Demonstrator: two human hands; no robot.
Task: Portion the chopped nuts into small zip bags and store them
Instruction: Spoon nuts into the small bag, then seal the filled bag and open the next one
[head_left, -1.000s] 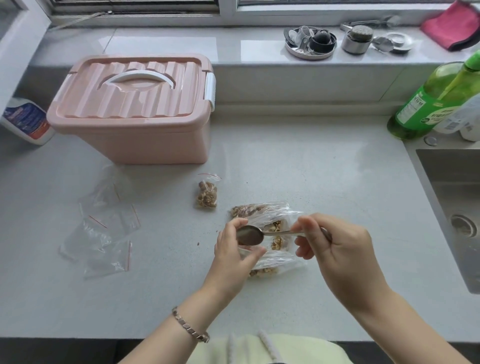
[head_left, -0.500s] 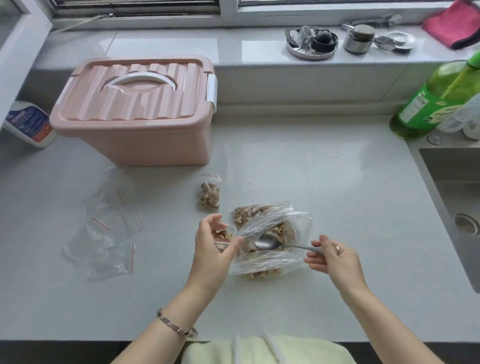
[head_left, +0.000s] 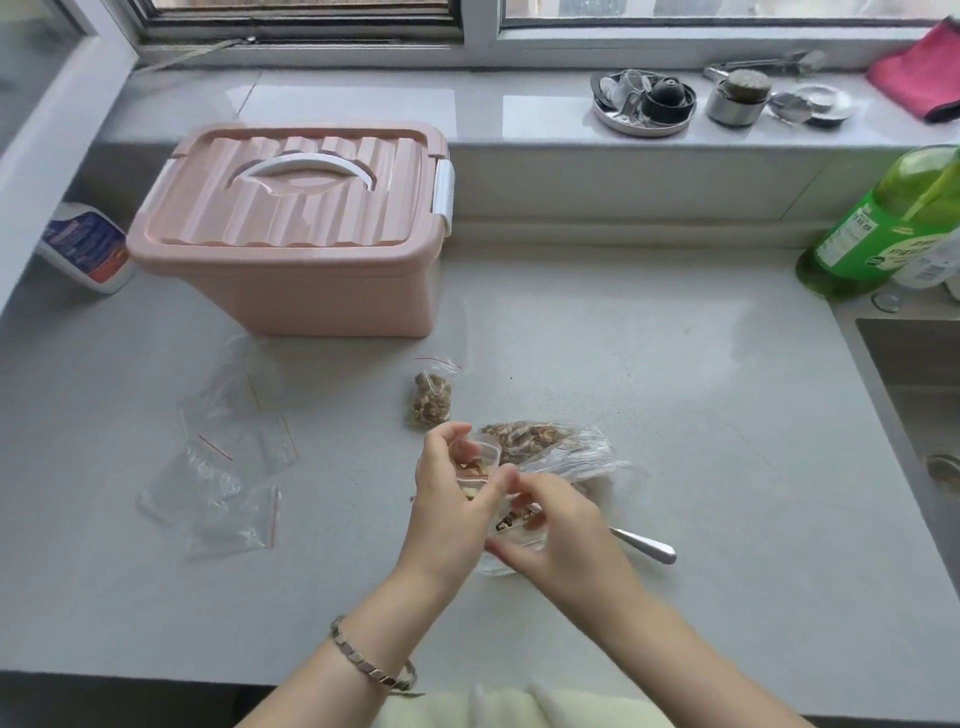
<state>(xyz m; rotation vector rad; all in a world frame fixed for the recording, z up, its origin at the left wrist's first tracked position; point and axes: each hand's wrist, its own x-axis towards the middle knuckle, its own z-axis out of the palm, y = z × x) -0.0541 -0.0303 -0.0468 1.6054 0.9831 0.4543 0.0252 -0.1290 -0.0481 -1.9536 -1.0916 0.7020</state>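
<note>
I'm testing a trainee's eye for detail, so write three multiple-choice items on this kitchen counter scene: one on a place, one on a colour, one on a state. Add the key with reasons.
1. Where is the spoon?
A. In a mug
B. On the counter, beside the right hand
C. On the floor

2. What colour is the storage box?
A. Blue
B. White
C. Pink

3. The small bag in the left hand is:
A. Part-filled with nuts
B. Empty
C. Sealed and lying flat

Key:
1 B, its handle sticks out on the counter past the right hand.
2 C, it is pink all over, apart from white clips and a white handle.
3 A, brown pieces show through the plastic in that hand's grip.
</note>
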